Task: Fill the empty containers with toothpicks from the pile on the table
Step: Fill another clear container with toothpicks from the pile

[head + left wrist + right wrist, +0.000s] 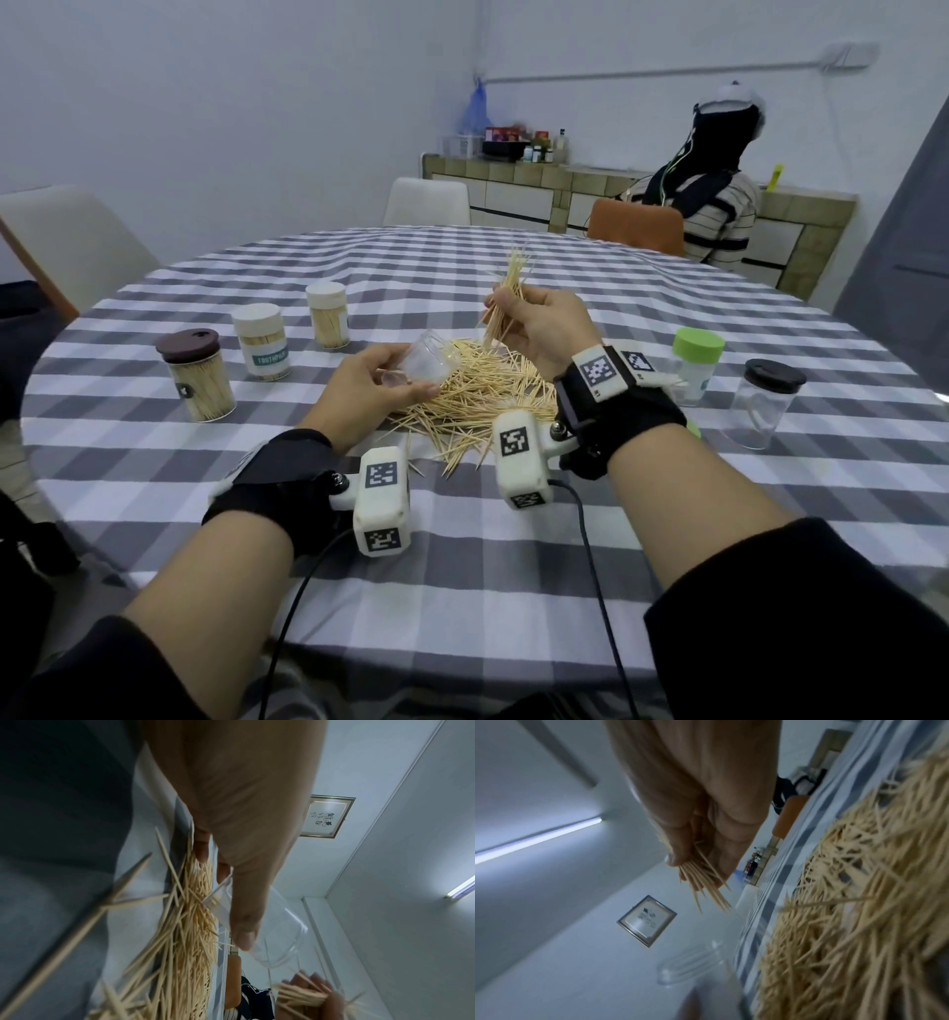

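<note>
Plainly, I have my left hand (371, 386) gripping the light, slick clear container (430, 360) by its wall at the 9 o'clock edge of the pile (477, 395) on the bench (462, 555), my right hand (539, 329) pinching a springy toothpick bundle (508, 293) mid-length, while only the left wrist view shows the container's open mouth (282, 949) facing that bundle.

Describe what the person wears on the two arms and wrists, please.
Both forearms are bare below dark sleeves pushed up near the elbows. Behind the left hand and the right hand, each wrist carries a black strap with a white block-shaped camera unit bearing black-and-white square markers. A thin black cable runs from each unit towards the body.
</note>
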